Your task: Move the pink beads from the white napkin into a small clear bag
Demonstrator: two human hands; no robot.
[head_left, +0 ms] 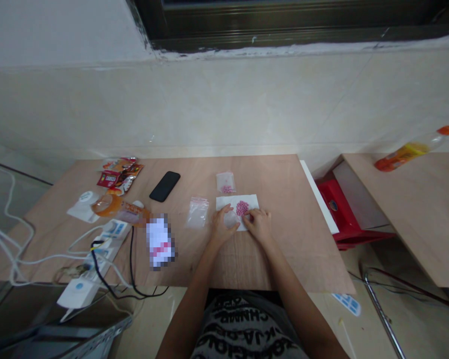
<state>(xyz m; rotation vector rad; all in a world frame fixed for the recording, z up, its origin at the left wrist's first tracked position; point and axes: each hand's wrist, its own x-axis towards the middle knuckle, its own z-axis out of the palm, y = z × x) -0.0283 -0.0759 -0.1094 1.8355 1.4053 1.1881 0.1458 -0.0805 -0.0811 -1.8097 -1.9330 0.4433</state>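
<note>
Your left hand (223, 225) rests, thumb and fingers apart, at the white paper's (253, 201) left side, while your right hand (260, 224), its grip too small to tell, meets pink beads (242, 207) mid-paper, 1 clear bag (197, 213) lying left of the paper.

Small pink bead-like pieces (242, 208) in a roundish cluster on white paper (253, 200).

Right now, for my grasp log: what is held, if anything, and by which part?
Cannot be told: the left hand curves around a translucent plastic piece; the right hand is at small pink beads.
</note>
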